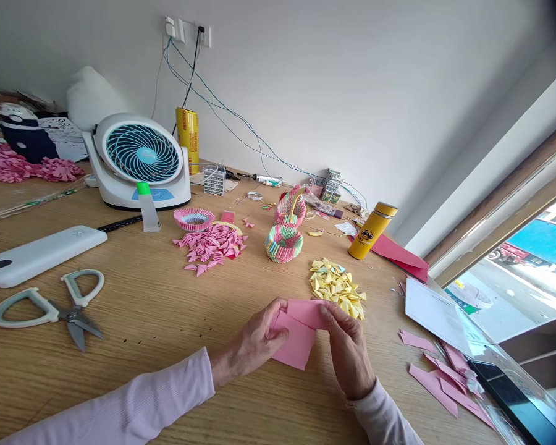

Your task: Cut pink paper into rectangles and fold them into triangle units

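Pink paper (pixel 295 346) is held between my two hands above the front of the table, with a narrower strip lying across its top edge. My left hand (pixel 259 340) grips its left side, thumb on the near face. At the upper right corner, my right hand (pixel 347 340) pinches the strip between thumb and fingers. Just beyond the hands lies a pile of folded yellow paper pieces (pixel 336 285). Farther left is a heap of folded pink paper pieces (pixel 215 247). Small baskets made of folded paper (pixel 284 244) stand in the middle.
Open scissors (pixel 69 312) lie at the left, near a white fan (pixel 141 164) and a glue bottle (pixel 148 210). A yellow flask (pixel 373 232) stands at the back right. Pink paper strips (pixel 445 383) and a dark phone (pixel 514 395) lie along the right side.
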A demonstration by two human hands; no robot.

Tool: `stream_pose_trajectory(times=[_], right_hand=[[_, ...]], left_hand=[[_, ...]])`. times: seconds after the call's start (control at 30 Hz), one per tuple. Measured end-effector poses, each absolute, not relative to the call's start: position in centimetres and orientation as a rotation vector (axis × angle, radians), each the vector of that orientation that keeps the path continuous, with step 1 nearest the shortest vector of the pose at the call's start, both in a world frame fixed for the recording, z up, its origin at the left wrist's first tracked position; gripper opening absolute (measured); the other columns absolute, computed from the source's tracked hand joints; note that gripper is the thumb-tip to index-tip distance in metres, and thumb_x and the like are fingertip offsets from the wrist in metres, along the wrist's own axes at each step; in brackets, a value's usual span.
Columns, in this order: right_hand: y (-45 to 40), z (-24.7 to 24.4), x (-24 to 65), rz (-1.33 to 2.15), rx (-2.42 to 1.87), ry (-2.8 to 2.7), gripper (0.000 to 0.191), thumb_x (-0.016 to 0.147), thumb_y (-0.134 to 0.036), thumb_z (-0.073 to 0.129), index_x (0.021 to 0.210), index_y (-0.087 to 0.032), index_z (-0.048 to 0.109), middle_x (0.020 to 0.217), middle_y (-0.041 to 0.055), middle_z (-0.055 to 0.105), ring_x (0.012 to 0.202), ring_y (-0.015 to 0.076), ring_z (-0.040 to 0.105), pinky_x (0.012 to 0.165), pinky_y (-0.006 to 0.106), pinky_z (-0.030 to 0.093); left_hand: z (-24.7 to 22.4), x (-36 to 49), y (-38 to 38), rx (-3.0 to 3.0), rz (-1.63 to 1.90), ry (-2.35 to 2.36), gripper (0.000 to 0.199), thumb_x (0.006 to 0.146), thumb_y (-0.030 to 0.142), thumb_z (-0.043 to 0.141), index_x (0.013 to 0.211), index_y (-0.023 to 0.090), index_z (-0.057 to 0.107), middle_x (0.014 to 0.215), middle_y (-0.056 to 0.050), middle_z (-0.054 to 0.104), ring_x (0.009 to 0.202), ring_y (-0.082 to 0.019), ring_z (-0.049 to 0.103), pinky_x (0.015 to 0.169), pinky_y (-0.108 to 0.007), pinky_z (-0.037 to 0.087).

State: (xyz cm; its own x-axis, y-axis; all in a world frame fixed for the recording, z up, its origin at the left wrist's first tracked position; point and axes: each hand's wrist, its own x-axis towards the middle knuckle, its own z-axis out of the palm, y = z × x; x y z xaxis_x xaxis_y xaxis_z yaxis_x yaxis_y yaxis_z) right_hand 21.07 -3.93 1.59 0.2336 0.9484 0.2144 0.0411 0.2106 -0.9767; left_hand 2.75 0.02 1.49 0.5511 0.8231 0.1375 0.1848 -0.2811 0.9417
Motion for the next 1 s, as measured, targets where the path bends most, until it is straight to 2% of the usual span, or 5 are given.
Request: stream_pose_trajectory(times=[0.2, 0.33, 0.57, 0.73, 1.0], right_hand=[[-3.5, 1.8, 21.9, 0.85, -1.14, -0.984, 0.023, 0.084, -0.043, 0.064, 0.084, -0.021, 0.072, 0.07, -0.0002, 0.059, 0.063, 0.0131, 0.044, 0.056, 0.024, 0.037], [-3.3, 2.6, 21.5, 0.886, -1.144, -1.108, 0.027, 0.086, -0.043, 0.062, 0.078, -0.019, 0.071, 0.063, -0.0013, 0.052, 0.058, 0.0118, 0.038, 0.053, 0.023, 0.034], [-2.9, 3.4, 20.1, 0.902, -1.16, -1.297, 0.026, 0.085, -0.043, 0.062, 0.091, -0.019, 0.069, 0.074, 0.0022, 0.062, 0.064, 0.0142, 0.048, 0.057, 0.026, 0.04], [-3.0, 3.2, 20.0, 1.025, -1.151, -1.321, 0.023, 0.079, -0.04, 0.072, 0.081, -0.018, 0.065, 0.067, 0.0011, 0.061, 0.058, 0.0128, 0.052, 0.053, 0.024, 0.042], [-3.5, 3.4, 19.9, 1.257, -0.988, -1.165, 0.016, 0.08, -0.034, 0.071, 0.087, -0.02, 0.072, 0.069, 0.0001, 0.06, 0.057, 0.0108, 0.048, 0.054, 0.024, 0.039]], left_hand=[[0.5, 2.5, -0.9, 2.028, 0.795, 0.92, 0.048, 0.069, 0.002, 0.046, 0.112, 0.022, 0.055, 0.107, -0.005, 0.062, 0.1, -0.02, 0.058, 0.092, -0.03, 0.044], [1.6, 2.0, -0.5, 2.044, 0.897, 0.891, 0.038, 0.076, 0.006, 0.044, 0.107, 0.022, 0.059, 0.115, -0.007, 0.059, 0.114, -0.022, 0.049, 0.101, -0.034, 0.038], [3.9, 2.6, 1.8, 1.653, 0.868, 0.745, 0.025, 0.083, 0.037, 0.06, 0.087, 0.013, 0.06, 0.076, -0.002, 0.063, 0.07, -0.015, 0.058, 0.059, -0.021, 0.043], [3.9, 2.1, 1.7, 1.592, 0.925, 0.696, 0.025, 0.082, 0.038, 0.063, 0.081, 0.013, 0.061, 0.068, 0.001, 0.059, 0.059, -0.01, 0.052, 0.053, -0.018, 0.04], [3.5, 1.5, 1.0, 1.46, 0.892, 0.585, 0.036, 0.081, 0.039, 0.065, 0.103, 0.01, 0.068, 0.063, -0.002, 0.064, 0.049, -0.009, 0.053, 0.047, -0.02, 0.041]])
